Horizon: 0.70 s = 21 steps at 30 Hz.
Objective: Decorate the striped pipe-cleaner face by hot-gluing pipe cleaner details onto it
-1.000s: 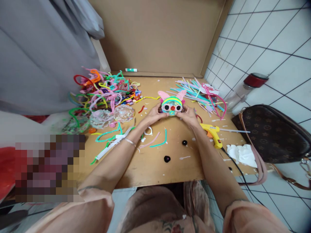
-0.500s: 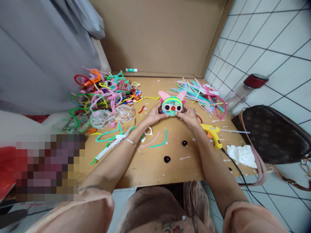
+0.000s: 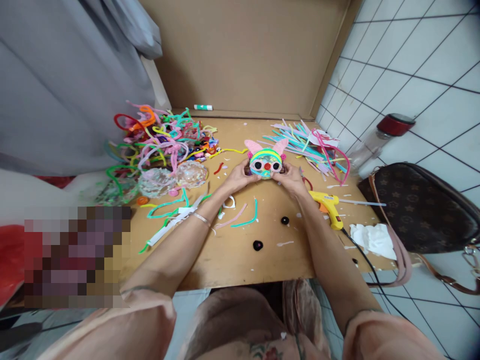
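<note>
A small pipe-cleaner animal head [image 3: 266, 161] with pink ears, black eyes and a red nose stands on the cardboard work surface [image 3: 232, 250], facing me. My left hand [image 3: 239, 177] grips its left side and my right hand [image 3: 290, 179] grips its right side, fingers curled around it. Both arms reach forward from the near edge.
A tangled heap of coloured pipe cleaners [image 3: 161, 140] and clear sequin balls [image 3: 191, 174] lie at the left. Straight pipe cleaners [image 3: 303, 142] lie at the back right. A yellow glue gun [image 3: 327, 204], black beads [image 3: 257, 245], tissue [image 3: 373, 239], a brown bag [image 3: 420, 207] and a bottle [image 3: 378, 137] sit to the right.
</note>
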Tool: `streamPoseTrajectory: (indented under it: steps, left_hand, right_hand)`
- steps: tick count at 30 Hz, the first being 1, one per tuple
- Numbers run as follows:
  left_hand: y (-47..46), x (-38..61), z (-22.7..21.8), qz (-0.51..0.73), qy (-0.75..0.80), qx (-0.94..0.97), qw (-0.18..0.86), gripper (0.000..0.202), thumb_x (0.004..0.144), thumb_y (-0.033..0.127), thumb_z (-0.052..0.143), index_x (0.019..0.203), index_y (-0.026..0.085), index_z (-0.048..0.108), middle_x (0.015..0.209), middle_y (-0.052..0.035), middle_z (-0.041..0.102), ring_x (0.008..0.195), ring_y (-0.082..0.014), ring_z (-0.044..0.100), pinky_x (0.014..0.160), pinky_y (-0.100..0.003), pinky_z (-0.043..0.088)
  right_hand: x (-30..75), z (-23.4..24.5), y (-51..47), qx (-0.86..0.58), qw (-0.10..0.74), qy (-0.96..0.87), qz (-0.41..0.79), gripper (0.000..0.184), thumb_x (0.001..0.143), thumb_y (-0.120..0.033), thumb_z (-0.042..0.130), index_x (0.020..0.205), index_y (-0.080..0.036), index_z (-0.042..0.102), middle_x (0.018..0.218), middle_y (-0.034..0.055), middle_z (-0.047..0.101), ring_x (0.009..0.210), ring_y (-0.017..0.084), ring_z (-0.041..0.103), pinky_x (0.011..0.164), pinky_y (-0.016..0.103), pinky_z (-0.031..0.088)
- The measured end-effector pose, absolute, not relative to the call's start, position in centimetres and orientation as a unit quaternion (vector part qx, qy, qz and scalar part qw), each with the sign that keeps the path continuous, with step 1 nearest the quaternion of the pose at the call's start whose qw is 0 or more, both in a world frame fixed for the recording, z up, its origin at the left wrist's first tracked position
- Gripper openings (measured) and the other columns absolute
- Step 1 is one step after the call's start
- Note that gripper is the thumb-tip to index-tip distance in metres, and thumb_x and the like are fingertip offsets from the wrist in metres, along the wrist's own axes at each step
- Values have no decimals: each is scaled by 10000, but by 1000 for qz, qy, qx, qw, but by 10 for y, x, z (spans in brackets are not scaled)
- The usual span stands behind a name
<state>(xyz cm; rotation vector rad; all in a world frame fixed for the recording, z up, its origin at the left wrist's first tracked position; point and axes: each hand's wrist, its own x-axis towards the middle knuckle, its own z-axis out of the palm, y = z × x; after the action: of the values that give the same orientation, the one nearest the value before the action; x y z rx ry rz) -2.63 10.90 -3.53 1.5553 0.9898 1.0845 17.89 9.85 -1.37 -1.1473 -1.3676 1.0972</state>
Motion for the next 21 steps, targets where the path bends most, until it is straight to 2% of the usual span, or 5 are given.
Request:
streamPoseTrajectory:
  steps: [11, 21]
  left_hand:
    - [110, -25, -37, 455, 399, 631, 486, 850, 615, 428, 889, 1349, 119, 589, 1326, -184, 703, 1150, -308, 700, 1056, -463, 539]
    - [111, -24, -37, 463, 384, 624, 498, 921, 572, 430, 920, 1371, 123, 579, 1390, -200, 671, 1215, -324, 681, 1095, -464, 518]
  right_hand:
    - [177, -14, 99, -483, 510, -543, 460, 450, 501, -300, 809, 906, -206, 638, 935, 57, 792, 925, 237, 718, 878, 385, 600]
    - [179, -15, 96, -472, 508, -551, 464, 426, 529, -335, 805, 900, -209, 637, 948, 62, 781, 962, 249, 705, 858, 374, 595]
